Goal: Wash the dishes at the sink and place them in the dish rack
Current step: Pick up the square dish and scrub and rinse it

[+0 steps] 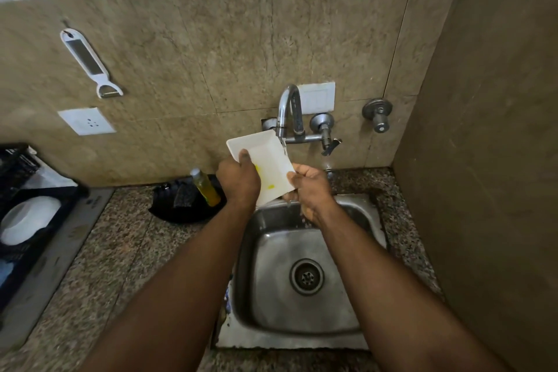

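Both hands hold one white square plate [265, 157] above the sink [305, 275], under the running tap [288, 112]: left hand [238, 180] grips its left edge, right hand [311, 187] pinches its right corner. No writing is readable. One white bowl [28, 219] sits in the dish rack [33, 208].

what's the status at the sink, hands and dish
Left hand and right hand both grip white square plate under running tap. Yellow residue on it. Nothing in the way.
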### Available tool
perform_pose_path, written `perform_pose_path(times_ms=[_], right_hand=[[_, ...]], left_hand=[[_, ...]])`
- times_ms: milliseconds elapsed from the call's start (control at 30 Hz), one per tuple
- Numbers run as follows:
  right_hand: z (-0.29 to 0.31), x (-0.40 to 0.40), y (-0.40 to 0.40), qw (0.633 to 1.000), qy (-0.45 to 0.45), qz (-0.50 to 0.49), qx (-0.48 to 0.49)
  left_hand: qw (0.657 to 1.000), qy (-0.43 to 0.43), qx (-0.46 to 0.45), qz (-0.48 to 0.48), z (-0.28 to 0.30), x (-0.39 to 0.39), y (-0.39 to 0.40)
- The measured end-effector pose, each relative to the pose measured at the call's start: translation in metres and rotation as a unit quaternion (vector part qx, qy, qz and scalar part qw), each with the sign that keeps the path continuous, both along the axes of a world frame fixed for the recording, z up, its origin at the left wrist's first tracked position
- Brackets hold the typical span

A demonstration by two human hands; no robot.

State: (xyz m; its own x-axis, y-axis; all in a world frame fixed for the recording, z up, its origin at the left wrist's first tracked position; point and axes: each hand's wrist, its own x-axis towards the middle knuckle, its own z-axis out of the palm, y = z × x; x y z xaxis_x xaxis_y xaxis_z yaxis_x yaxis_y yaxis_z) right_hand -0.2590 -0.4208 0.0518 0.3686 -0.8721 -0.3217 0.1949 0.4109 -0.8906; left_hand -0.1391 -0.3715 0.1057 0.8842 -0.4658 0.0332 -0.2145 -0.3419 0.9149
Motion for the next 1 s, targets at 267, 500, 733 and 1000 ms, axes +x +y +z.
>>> perform_pose_path(times_ms=[267,500,733,1000], right_hand=[[-0.001,0.016,0.005,0.994,-0.068,-0.06,0.054],[-0.006,0.033,0.014,0.976,0.018,-0.198,0.084],[0.01,0.036,0.027,0.992,-0.015,-0.115,0.04],[0.004,0.035,0.007,0.95,0.188,-0.25,-0.001]], left_hand=[[0.998,0.009,-0.017,0.059,-0.004,-0.01,-0.003],[0.993,0.005,-0.089,0.082,-0.012,-0.019,-0.003],[0.981,0.015,-0.125,0.148,-0.011,-0.019,-0.007],[0.979,0.024,-0.159,0.123,-0.02,-0.043,-0.002]])
